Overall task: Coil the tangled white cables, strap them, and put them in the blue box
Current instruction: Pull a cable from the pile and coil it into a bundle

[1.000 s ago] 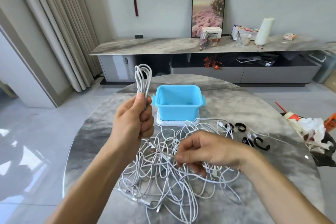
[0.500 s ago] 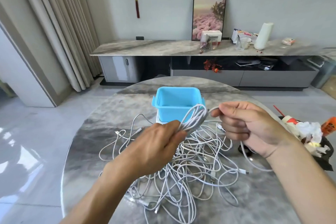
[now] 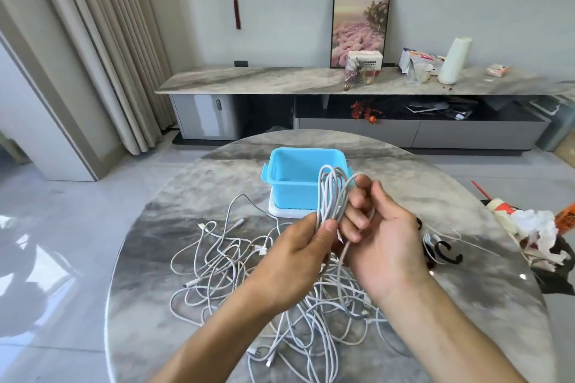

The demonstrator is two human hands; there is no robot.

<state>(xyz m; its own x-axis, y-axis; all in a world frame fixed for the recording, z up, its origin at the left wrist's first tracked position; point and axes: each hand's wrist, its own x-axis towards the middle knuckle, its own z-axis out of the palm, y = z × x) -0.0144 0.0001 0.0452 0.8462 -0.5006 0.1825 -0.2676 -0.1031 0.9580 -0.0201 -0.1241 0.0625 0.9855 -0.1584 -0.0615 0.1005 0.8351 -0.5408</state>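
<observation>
Holding: your left hand (image 3: 298, 246) pinches the coiled cable (image 3: 331, 196) at its base; your right hand (image 3: 378, 239) curls round its loose tail.
Place: the coil stands over the bench (image 3: 199, 196), just before the blue box (image 3: 289, 183).
Handling: light, limp, probably springy; loops likely slip apart.
Hold: grip mid-bundle, across all strands.
Remaining: tangled cables (image 3: 249, 277) lie below; black straps (image 3: 448, 253) at right.

A round grey marble table (image 3: 193, 196) stands before a long marble sideboard (image 3: 249, 79) holding a framed flower picture (image 3: 361, 25), with beige curtains (image 3: 93, 40) at left.
</observation>
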